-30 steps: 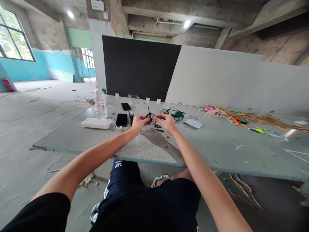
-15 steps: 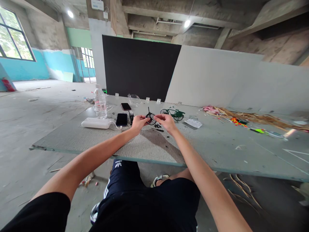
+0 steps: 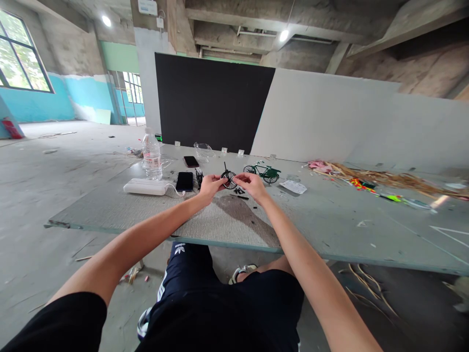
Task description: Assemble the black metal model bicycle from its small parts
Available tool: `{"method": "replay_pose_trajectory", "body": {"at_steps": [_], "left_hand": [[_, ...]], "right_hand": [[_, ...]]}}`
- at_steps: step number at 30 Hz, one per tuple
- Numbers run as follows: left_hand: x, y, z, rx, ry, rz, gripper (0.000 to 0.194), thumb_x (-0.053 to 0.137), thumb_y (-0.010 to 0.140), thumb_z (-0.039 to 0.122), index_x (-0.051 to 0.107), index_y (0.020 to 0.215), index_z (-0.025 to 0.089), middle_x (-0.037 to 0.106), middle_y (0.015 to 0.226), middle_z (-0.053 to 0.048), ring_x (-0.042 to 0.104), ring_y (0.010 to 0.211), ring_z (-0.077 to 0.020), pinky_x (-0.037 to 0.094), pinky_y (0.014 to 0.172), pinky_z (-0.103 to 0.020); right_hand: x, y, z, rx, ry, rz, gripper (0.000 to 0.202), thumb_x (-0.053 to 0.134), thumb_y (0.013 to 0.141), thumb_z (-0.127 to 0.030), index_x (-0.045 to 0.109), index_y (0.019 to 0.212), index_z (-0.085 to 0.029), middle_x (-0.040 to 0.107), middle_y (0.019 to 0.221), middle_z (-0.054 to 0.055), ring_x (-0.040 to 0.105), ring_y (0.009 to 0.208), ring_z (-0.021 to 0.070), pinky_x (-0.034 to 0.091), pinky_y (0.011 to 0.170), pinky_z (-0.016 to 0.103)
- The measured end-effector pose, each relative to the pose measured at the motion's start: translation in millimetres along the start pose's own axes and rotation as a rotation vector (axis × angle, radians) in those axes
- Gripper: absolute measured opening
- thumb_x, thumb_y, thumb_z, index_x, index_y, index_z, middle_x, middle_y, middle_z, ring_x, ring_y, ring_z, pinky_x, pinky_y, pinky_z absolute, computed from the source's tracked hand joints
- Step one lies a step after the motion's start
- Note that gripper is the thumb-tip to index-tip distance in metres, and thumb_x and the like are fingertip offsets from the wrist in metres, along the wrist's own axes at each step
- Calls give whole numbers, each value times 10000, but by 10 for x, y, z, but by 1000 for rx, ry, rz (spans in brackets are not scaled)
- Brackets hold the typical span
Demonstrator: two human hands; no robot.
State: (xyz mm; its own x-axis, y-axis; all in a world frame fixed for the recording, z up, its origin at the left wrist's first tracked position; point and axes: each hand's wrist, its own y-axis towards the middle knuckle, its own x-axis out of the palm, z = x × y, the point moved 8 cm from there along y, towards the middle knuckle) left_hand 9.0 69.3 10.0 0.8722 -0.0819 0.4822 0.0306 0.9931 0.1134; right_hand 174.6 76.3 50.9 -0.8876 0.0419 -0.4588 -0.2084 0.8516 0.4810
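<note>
Between my hands, above the table, is a small black model bicycle wheel (image 3: 229, 180) with thin spokes and a dark fork-like stem pointing up. My left hand (image 3: 211, 187) pinches the wheel from its left side. The fingers of my right hand (image 3: 252, 186) are closed at the wheel's right edge. Several small black parts (image 3: 240, 191) lie on the table just below my right fingers. Behind my right hand stands a green model bicycle (image 3: 264, 171) with black wheels. More dark parts (image 3: 199, 177) sit beside my left hand, partly hidden by it.
To the left are a white power strip (image 3: 145, 187), a clear plastic bottle (image 3: 151, 159) and two phones, the nearer phone (image 3: 184, 181) beside a white cable. A paper slip (image 3: 293, 187) lies right of the green bicycle. Straw-like strips (image 3: 366, 177) stretch along the table's right back.
</note>
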Motion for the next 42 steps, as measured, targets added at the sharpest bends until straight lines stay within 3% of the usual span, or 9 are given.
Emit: {"method": "replay_pose_trajectory", "body": {"at_steps": [13,16,19,24,27,32,36,40,42], "left_hand": [[7,-18,-44,-107,-46,11,176,701,794,24,644,653,113,708,701,-50,702,689,-131,580,923,-343],[-12,-17,-40,-112,-48,35,173,707,789,22,650,651,109,708,698,-51,699,678,-130,579,926,-353],[-39,1,-32,-100,-57,58,183,713,779,18,642,639,113,706,695,-48,702,678,-130,577,927,-346],[-65,35,-33,-78,-54,63,176,712,782,23,648,641,108,696,696,-43,692,659,-123,585,903,-341],[-72,37,-40,-74,-52,69,168,753,752,31,648,646,107,692,696,-41,685,653,-123,588,901,-353],[-55,7,-34,-79,-26,58,167,745,758,31,646,651,113,689,691,-36,685,683,-121,589,904,-336],[-45,-4,-39,-87,3,45,169,731,776,36,644,656,117,688,688,-35,691,698,-126,595,892,-327],[-51,9,-46,-78,6,43,171,736,778,39,639,661,118,692,706,-41,701,713,-132,592,911,-339],[-53,11,-46,-74,13,42,165,730,784,40,641,669,117,693,711,-42,700,716,-132,591,916,-343]], "right_hand": [[-8,7,-11,-10,15,25,428,745,757,-593,670,881,-191,670,800,40,564,671,150,471,621,285],[-151,28,-2,-22,-61,102,444,634,838,-628,656,926,-193,683,847,63,592,716,176,492,660,311],[-344,29,-13,-60,-306,171,420,519,933,-582,664,939,-187,701,862,91,616,762,211,488,724,345],[-226,3,134,14,-619,-153,207,622,917,-378,731,884,-205,737,834,81,644,748,221,464,719,331],[-143,-23,188,52,-663,-256,144,633,915,-306,746,892,-219,762,889,77,671,786,217,467,721,312],[-263,-34,302,145,-714,-261,76,670,895,-247,743,897,-227,770,889,64,687,802,206,468,720,293],[-367,-82,482,276,-740,-351,44,701,867,-228,744,875,-229,768,882,63,682,750,200,460,679,290],[-367,-85,559,273,-729,-406,64,725,845,-241,753,903,-240,763,868,46,673,723,187,449,663,281],[-405,-61,585,268,-749,-369,69,710,862,-257,762,903,-238,762,863,54,666,720,187,449,680,281]]}}
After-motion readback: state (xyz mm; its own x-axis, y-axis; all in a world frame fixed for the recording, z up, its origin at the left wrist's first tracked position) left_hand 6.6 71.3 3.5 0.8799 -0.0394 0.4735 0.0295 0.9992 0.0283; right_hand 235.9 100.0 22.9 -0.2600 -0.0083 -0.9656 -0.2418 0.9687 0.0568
